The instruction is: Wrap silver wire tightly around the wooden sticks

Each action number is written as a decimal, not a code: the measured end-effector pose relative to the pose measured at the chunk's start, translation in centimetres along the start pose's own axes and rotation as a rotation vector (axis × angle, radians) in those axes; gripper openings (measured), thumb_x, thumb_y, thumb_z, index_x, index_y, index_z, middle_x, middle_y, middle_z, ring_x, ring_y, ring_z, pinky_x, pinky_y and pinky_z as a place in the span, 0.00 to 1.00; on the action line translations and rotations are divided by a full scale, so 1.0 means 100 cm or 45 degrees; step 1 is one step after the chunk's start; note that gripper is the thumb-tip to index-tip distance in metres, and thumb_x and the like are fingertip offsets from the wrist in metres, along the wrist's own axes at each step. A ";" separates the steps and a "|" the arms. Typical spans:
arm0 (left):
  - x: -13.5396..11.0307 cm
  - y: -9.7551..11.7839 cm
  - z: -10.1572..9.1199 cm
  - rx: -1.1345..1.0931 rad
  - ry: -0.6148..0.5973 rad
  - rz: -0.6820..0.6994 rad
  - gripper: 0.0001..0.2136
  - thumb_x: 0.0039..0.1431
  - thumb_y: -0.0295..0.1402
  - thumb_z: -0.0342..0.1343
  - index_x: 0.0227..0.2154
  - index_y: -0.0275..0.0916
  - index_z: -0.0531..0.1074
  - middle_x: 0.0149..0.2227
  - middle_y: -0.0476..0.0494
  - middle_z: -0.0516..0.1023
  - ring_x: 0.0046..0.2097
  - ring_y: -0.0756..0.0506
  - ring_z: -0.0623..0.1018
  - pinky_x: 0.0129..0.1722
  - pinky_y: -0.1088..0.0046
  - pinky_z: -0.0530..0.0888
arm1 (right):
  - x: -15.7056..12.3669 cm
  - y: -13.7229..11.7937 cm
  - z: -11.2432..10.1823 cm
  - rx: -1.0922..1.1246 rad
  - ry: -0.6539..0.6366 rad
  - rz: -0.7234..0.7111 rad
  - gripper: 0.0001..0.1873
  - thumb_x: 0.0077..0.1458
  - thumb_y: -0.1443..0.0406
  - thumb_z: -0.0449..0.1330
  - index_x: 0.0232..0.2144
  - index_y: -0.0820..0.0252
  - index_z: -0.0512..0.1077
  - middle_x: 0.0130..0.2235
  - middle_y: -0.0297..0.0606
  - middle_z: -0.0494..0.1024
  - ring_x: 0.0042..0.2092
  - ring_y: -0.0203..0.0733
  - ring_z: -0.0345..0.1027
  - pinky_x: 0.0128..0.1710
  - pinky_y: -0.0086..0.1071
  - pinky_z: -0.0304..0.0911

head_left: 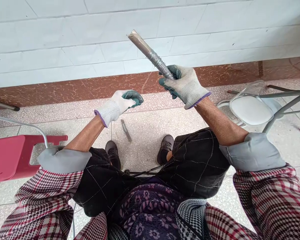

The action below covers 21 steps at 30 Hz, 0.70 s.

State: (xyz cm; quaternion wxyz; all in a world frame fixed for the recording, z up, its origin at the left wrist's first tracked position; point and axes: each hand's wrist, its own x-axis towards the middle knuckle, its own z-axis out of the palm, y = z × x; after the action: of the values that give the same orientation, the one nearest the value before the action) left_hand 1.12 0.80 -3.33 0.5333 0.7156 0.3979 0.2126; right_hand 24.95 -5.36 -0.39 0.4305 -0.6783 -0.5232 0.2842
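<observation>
My right hand (183,85), in a white and green work glove, is closed round the lower end of a metal rod (150,53) that tilts up and to the left. Grey wire is coiled tightly round the rod's middle. A thin strand of wire (144,83) runs down from the coil toward my left hand (120,104), also gloved, whose fingers are pinched together on it. Both hands are raised above my knees, the left one lower and nearer me. I am seated, with my shoes (140,151) on the tiled floor.
A small metal tool (126,130) lies on the floor between my feet. A red plastic stool (17,156) stands at the left, a white chair (252,108) with a metal frame at the right. A white tiled wall with a brown skirting runs ahead.
</observation>
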 end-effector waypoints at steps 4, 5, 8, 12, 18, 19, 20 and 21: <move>0.002 0.006 0.004 0.019 -0.034 0.143 0.11 0.49 0.29 0.63 0.37 0.36 0.82 0.43 0.39 0.86 0.44 0.43 0.82 0.44 0.68 0.78 | -0.007 -0.006 -0.006 -0.034 -0.019 -0.002 0.08 0.56 0.68 0.68 0.37 0.54 0.72 0.23 0.29 0.68 0.22 0.33 0.57 0.17 0.30 0.56; 0.002 0.007 0.005 0.014 -0.013 0.152 0.11 0.49 0.30 0.64 0.37 0.36 0.82 0.42 0.40 0.86 0.44 0.43 0.81 0.43 0.68 0.78 | -0.009 -0.007 -0.007 -0.040 -0.015 -0.003 0.08 0.56 0.68 0.67 0.37 0.54 0.72 0.23 0.29 0.68 0.21 0.33 0.57 0.16 0.30 0.56; 0.003 0.009 0.010 0.032 0.105 0.142 0.08 0.51 0.31 0.64 0.34 0.36 0.81 0.36 0.40 0.84 0.40 0.44 0.81 0.37 0.70 0.77 | -0.012 -0.009 -0.008 -0.043 0.002 -0.022 0.09 0.54 0.68 0.66 0.39 0.55 0.75 0.24 0.30 0.70 0.21 0.33 0.57 0.15 0.29 0.56; 0.003 0.005 0.014 -0.012 0.265 0.103 0.07 0.54 0.30 0.61 0.35 0.36 0.80 0.35 0.40 0.82 0.36 0.45 0.82 0.26 0.74 0.73 | -0.013 -0.007 -0.010 -0.048 0.003 -0.042 0.11 0.53 0.66 0.66 0.41 0.57 0.76 0.25 0.30 0.71 0.21 0.33 0.58 0.15 0.28 0.56; -0.001 0.008 0.014 -0.080 0.300 0.040 0.13 0.56 0.28 0.59 0.44 0.35 0.81 0.41 0.37 0.83 0.29 0.49 0.80 0.21 0.75 0.69 | -0.011 -0.004 -0.011 -0.078 -0.026 -0.021 0.16 0.53 0.61 0.68 0.45 0.56 0.77 0.27 0.33 0.72 0.24 0.37 0.63 0.19 0.31 0.60; -0.001 0.009 0.013 -0.074 0.295 0.037 0.15 0.56 0.27 0.58 0.45 0.35 0.81 0.41 0.36 0.84 0.29 0.49 0.79 0.22 0.74 0.70 | -0.011 -0.004 -0.010 -0.087 -0.028 -0.010 0.16 0.54 0.61 0.68 0.45 0.56 0.77 0.27 0.33 0.72 0.25 0.37 0.64 0.19 0.31 0.60; 0.000 0.009 0.011 -0.049 0.283 0.051 0.15 0.56 0.27 0.57 0.46 0.35 0.82 0.41 0.37 0.84 0.30 0.49 0.80 0.24 0.74 0.72 | -0.012 -0.004 -0.010 -0.096 -0.029 0.000 0.15 0.54 0.62 0.68 0.45 0.55 0.77 0.27 0.34 0.72 0.25 0.37 0.64 0.19 0.32 0.60; 0.000 0.008 0.009 -0.003 0.266 0.080 0.15 0.55 0.26 0.57 0.44 0.35 0.83 0.40 0.38 0.85 0.32 0.48 0.81 0.27 0.73 0.74 | -0.012 -0.004 -0.009 -0.102 -0.032 0.007 0.14 0.54 0.62 0.68 0.44 0.55 0.77 0.28 0.34 0.72 0.25 0.38 0.63 0.20 0.33 0.61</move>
State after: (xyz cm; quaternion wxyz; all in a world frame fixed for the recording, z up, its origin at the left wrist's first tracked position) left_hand 2.09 0.18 -2.86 0.4829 0.7011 0.4282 0.3032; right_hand 25.19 -6.76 0.33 0.3954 -0.6929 -0.5378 0.2727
